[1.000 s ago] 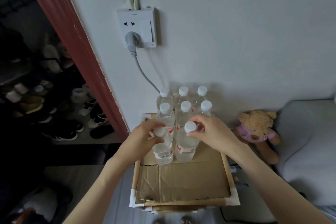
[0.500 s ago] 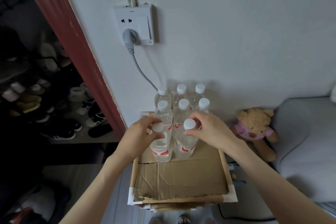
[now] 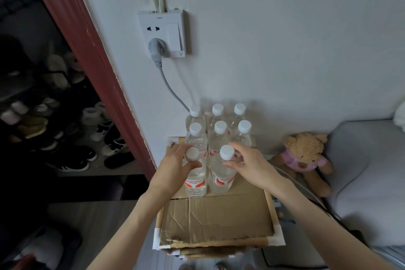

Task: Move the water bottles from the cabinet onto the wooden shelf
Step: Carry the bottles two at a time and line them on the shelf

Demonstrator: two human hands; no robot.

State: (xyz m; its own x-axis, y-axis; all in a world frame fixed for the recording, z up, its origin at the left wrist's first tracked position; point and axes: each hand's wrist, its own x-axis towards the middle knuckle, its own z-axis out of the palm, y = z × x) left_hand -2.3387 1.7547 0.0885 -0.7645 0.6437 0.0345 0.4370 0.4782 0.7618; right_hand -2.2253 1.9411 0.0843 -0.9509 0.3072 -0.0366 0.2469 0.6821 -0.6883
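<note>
Several clear water bottles with white caps and red labels stand in rows at the back of a cardboard-topped wooden shelf (image 3: 219, 219), against the wall. My left hand (image 3: 173, 169) grips the neck of the front left bottle (image 3: 195, 180). My right hand (image 3: 252, 166) grips the neck of the front right bottle (image 3: 221, 178). Both bottles stand upright on the cardboard, side by side. The rear bottles (image 3: 220, 129) stand just behind them.
A wall socket (image 3: 163, 33) with a grey plug and cable hangs above the bottles. A teddy bear (image 3: 304, 155) sits to the right beside a grey cushion (image 3: 368, 177). A red door frame (image 3: 92, 59) and a shoe rack (image 3: 54, 133) lie to the left.
Both hands have stayed on the two front bottles' necks. The bottles sit in about the same place on the cardboard; the view has shifted only slightly.
</note>
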